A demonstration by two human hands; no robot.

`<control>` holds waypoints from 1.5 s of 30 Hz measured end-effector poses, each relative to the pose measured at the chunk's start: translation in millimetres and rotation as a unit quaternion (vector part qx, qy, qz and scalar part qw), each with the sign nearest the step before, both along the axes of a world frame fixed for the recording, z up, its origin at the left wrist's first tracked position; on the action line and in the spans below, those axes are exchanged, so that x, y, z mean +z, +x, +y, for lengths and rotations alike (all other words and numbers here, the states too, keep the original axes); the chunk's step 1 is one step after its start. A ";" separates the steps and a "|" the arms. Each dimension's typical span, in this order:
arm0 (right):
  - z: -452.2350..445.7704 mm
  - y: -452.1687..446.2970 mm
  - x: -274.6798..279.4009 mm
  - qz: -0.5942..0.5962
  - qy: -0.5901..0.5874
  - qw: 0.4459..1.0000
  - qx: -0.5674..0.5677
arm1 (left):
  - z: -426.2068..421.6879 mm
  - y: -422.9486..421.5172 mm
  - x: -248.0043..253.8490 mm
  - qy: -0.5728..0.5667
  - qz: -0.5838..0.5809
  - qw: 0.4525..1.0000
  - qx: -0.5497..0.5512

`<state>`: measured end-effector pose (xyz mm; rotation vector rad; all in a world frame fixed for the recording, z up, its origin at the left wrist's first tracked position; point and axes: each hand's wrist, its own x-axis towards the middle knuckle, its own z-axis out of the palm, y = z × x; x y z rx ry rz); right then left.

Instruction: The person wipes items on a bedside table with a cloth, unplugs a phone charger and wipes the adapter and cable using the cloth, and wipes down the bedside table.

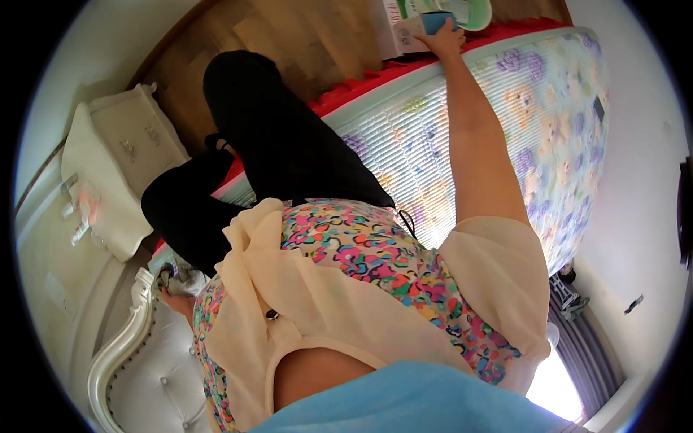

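At the top right, my right hand (444, 40) reaches past the bed edge, its fingers closed on a blue and white box (438, 22). That box is beside a white carton (390, 32) with green and red print and a light green basin (479, 14). Low on the left, my left hand (175, 299) is partly hidden by my body. Its fingers are pressed against a crumpled grey cloth (189, 280) with a dark patch, next to the headboard.
I sit on a bed with a floral quilted mat (520, 94) and red trim. A padded white headboard (162, 379) is at the lower left, a cream nightstand (130, 137) at the left. Wood floor (310, 36) lies beyond; a grey curtain (588, 353) hangs at the lower right.
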<state>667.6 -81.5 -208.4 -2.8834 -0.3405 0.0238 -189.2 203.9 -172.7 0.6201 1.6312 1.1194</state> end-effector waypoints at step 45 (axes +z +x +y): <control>2.9 -166.9 30.4 -0.037 0.133 0.838 0.528 | -51.9 25.9 76.0 0.032 0.075 0.997 -0.016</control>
